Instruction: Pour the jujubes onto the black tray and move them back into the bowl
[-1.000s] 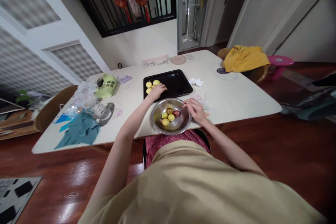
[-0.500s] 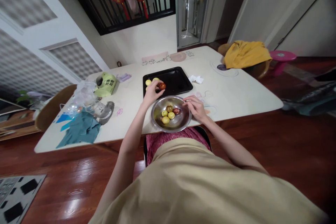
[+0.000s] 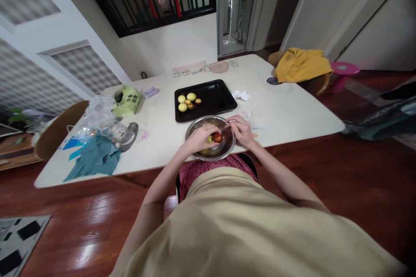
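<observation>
A shiny metal bowl (image 3: 231, 143) stands at the table's near edge. My left hand (image 3: 203, 137) reaches into it, fingers curled at a small round red-brown fruit (image 3: 217, 137) that looks like a jujube. Beside that lies a yellow-green fruit (image 3: 210, 139); my hand covers most of the bowl's other contents. My right hand (image 3: 241, 131) pinches the bowl's right rim between thumb and fingers. Just beyond the bowl is a black baking tray (image 3: 216, 97). In its left part sit several yellow fruits (image 3: 191, 96) and smaller brownish ones (image 3: 198, 101).
A crumpled white tissue (image 3: 241, 95) lies right of the tray. On the table's left are a green bag (image 3: 128, 100), clear plastic packaging (image 3: 102, 112) and a teal cloth (image 3: 97, 158). A yellow cloth (image 3: 300, 66) hangs over a chair at the right.
My left hand has moved from the tray back toward me into the bowl. The red-brown fruit it held over the tray no longer shows there. My right hand stays at the rim.
</observation>
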Motion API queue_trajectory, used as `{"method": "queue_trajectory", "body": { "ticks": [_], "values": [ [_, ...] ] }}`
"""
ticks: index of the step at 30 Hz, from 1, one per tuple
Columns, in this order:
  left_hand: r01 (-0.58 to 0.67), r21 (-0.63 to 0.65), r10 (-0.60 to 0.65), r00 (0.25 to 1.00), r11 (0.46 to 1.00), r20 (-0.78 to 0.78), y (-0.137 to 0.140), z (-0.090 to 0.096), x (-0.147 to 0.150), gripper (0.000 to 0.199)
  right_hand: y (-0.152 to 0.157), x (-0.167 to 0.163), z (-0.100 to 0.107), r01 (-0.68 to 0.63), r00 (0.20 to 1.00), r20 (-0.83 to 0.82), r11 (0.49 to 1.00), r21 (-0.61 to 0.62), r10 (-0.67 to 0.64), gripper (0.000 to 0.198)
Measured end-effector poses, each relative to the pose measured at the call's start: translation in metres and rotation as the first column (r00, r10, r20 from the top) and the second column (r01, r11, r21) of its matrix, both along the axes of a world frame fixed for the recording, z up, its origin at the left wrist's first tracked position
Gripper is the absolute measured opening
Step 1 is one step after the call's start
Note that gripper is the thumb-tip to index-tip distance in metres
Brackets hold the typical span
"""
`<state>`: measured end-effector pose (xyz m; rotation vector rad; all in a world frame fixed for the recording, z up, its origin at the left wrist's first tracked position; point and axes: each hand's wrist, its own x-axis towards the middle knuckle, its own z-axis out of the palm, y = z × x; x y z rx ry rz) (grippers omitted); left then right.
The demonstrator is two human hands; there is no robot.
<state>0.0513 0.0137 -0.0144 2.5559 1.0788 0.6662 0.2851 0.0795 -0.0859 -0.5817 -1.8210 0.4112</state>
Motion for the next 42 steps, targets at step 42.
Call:
{"method": "queue_trajectory", "body": {
  "ticks": [42],
  "values": [
    [-0.418,0.057,0.325,0.779,0.907,0.536,-0.015,-0.046,-0.073,0.033,0.012,0.002,0.011,-0.006,1.000,0.017,1.000,-0.011,0.007,0.041]
  ]
}}
